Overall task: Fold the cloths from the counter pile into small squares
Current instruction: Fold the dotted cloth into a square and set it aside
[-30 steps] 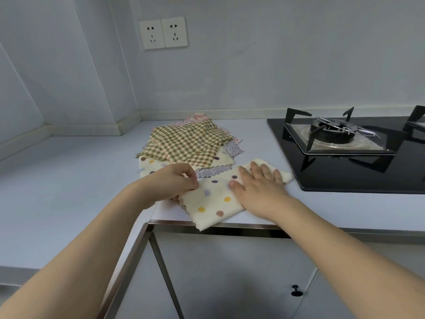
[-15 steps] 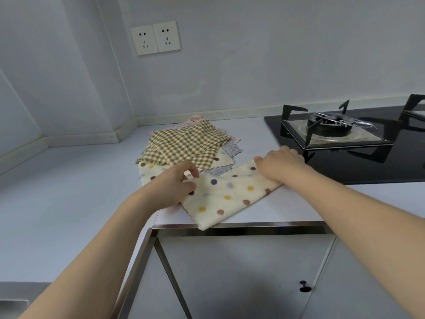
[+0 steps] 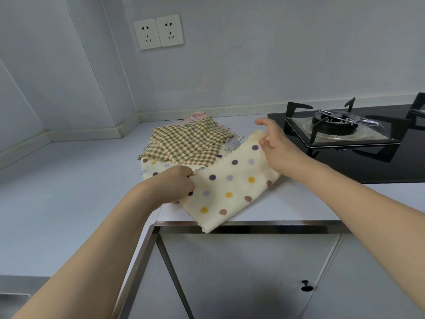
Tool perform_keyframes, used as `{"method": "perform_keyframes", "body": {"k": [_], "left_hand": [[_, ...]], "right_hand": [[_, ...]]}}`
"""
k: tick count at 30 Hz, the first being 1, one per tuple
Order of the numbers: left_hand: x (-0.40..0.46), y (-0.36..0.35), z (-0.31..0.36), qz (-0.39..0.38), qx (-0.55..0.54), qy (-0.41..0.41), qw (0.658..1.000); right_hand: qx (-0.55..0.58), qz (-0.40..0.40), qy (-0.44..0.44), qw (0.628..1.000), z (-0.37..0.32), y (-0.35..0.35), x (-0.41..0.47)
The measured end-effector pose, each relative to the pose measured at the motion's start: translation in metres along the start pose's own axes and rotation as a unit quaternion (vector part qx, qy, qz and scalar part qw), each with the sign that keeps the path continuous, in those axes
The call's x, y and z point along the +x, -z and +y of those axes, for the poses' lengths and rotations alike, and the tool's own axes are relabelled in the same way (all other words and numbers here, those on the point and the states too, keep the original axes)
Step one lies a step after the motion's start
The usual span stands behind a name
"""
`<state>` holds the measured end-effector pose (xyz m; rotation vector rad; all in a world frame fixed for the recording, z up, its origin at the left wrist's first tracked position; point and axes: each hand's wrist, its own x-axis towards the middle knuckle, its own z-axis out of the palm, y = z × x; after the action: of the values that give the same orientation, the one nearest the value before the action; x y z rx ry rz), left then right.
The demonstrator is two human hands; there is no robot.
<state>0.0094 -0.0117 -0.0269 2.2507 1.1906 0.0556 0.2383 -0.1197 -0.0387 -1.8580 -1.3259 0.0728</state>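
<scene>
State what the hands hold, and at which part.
Both hold the polka-dot cloth: the left hand pinches its near-left edge, the right hand its far corner.

I count two polka-dot cloths [image 3: 232, 187], one gingham cloth [image 3: 188, 143], two wall sockets [image 3: 158, 32], one gas burner [image 3: 333, 125], one cabinet knob [image 3: 306, 288], and my two hands [image 3: 174, 185].

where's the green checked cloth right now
The green checked cloth tops the pile at the counter's back, just left of the gas hob, behind the polka-dot cloth.
</scene>
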Motion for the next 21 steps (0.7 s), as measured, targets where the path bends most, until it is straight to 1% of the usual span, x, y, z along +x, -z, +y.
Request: {"method": "perform_keyframes", "body": {"k": [3,5,7,9,11,13,14,15,17,19,21], "left_hand": [[0.002,-0.004,0.003,0.016,-0.037,-0.008,0.999],[0.004,-0.008,0.005,0.030,-0.034,-0.029,0.999],[0.007,-0.016,0.006,0.051,0.001,-0.049,0.997],[0.008,-0.024,0.004,0.085,0.015,-0.044,0.995],[0.009,-0.028,0.003,0.107,0.067,-0.036,0.991],[0.010,-0.027,0.003,0.112,0.088,-0.043,0.989],[0.009,-0.025,0.003,0.108,0.080,-0.048,0.990],[0.009,-0.021,0.003,0.102,0.055,-0.051,0.992],[0.008,-0.014,0.000,0.089,0.013,-0.051,0.995],[0.005,-0.011,-0.002,0.074,-0.006,-0.058,0.996],[0.003,-0.007,-0.003,0.055,-0.022,-0.071,0.996]], "right_hand": [[-0.008,0.067,0.093,0.993,0.001,-0.001,-0.001],[-0.070,0.095,0.115,0.986,0.004,-0.004,0.001],[-0.188,0.080,0.096,0.974,0.007,-0.007,0.003],[-0.326,0.043,0.056,0.943,0.013,-0.010,0.004],[-0.398,0.035,0.046,0.916,0.009,-0.013,0.001],[-0.398,0.018,0.045,0.916,-0.005,-0.024,-0.008],[-0.378,-0.018,0.033,0.925,-0.010,-0.030,-0.014],[-0.349,-0.072,0.008,0.934,-0.014,-0.038,-0.021],[-0.304,-0.177,-0.050,0.935,-0.014,-0.047,-0.033],[-0.288,-0.212,-0.066,0.932,-0.009,-0.046,-0.037],[-0.266,-0.220,-0.081,0.935,-0.006,-0.044,-0.036]]}}
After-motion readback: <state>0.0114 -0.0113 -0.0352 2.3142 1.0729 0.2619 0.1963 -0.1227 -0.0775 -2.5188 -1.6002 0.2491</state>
